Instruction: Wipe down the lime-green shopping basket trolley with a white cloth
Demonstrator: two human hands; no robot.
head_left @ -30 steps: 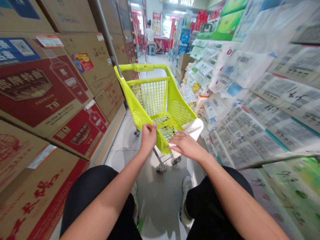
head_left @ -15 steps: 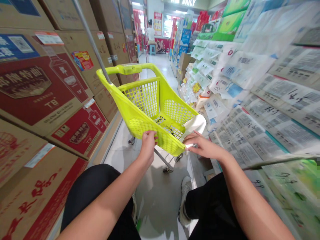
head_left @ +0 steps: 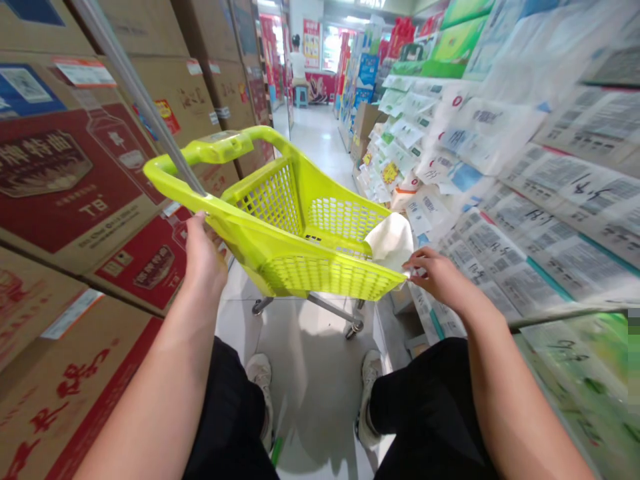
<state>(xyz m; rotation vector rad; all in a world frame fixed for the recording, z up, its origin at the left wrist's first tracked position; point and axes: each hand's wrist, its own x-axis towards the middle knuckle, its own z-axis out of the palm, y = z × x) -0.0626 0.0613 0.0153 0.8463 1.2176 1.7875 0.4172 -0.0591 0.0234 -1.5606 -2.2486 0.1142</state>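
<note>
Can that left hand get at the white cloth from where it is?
Probably not without moving: a long side of the yellow-green cart stretches between the left hand and the white cloth.

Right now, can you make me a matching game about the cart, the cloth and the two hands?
Column one:
1. Shopping cart
2. Cloth
3. Left hand
4. Right hand

Column two:
A. Just below the foot of the metal pole
B. White, draped over one end of the basket
C. Its fingers are at the cloth's edge
D. Yellow-green, with rows of holes in its sides

Right pairs: 1-D, 2-B, 3-A, 4-C.
</note>
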